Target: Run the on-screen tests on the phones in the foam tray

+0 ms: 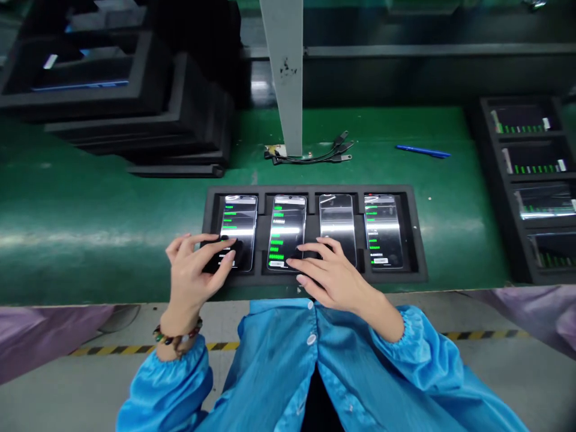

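Stack of black trays point(135, 108): upper left of the frame, on the green bench top point(90, 210).

Left hand point(195, 270): lower centre-left, wrist bent up, bead bracelet point(177, 337) at the blue cuff. Fingers spread and curled, gripping nothing; thumb and forefinger tips rest on the lower end of the first phone point(240, 219).

Foam tray point(416, 240): centre of the frame, four slots, one phone flat in each. Screens one, two and four show rows of green bars; the lettering is too small to read.

Second phone point(288, 231): lit, with a white button at its bottom edge.

Right hand point(330, 273): lower centre, palm down, fingers loose and apart, clasping nothing. Its fingertips lie at the bottom of the second phone, and its knuckles cover the foot of the third phone point(337, 219).

Fourth phone point(383, 231): untouched.

Grey post point(283, 72), black cables point(315, 155), blue pen point(423, 151): behind the tray.

Side tray point(488, 198): right edge, holds more phones.
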Available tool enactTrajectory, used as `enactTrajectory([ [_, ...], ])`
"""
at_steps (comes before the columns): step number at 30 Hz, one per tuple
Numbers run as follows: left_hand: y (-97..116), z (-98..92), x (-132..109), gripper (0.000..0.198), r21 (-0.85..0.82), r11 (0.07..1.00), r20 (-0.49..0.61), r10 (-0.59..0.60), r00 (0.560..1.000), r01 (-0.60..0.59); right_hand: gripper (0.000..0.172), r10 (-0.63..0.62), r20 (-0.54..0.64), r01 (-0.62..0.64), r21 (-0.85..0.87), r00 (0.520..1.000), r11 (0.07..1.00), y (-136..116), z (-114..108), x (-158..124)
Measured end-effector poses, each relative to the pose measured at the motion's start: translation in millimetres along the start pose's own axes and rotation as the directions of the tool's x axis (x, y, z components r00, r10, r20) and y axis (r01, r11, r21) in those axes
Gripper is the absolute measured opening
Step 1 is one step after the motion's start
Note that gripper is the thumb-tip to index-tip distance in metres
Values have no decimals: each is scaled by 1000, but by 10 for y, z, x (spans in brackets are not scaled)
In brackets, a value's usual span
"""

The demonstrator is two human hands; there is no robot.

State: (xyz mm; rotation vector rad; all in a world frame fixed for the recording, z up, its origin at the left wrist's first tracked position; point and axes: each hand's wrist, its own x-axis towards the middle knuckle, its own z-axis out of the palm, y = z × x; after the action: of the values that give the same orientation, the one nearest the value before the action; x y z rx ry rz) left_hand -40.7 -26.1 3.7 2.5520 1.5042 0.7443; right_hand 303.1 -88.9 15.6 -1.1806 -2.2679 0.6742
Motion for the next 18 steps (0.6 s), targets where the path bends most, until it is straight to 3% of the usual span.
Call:
enactTrajectory([
  [4, -23, -7, -28, 16, -39, 999, -12, 16, 1000, -16, 39, 96, -157, -102, -29, 983, 994, 207, -269, -228],
  [7, -30, -11, -31, 12, -67, 998, -35, 5, 999, -7, 39, 295, -379, -348, -79, 877, 934, 482, -546, -536],
  [10, -8, -16, 1, 18, -64, 998, -46, -25, 999, 22, 39, 398, -470, -493, -94, 788, 865, 711, -725, -832],
  [13, 38, -21, 61, 22, -56, 998, -9, -25, 1000, 25, 37, 412, -447, -506, -111, 794, 855, 803, -766, -994],
  [18, 163, 18, 154, 25, -65, 998, 29, 24, 999, -23, 33, 339, -427, -422, -116, 838, 899, 779, -733, -1050],
])
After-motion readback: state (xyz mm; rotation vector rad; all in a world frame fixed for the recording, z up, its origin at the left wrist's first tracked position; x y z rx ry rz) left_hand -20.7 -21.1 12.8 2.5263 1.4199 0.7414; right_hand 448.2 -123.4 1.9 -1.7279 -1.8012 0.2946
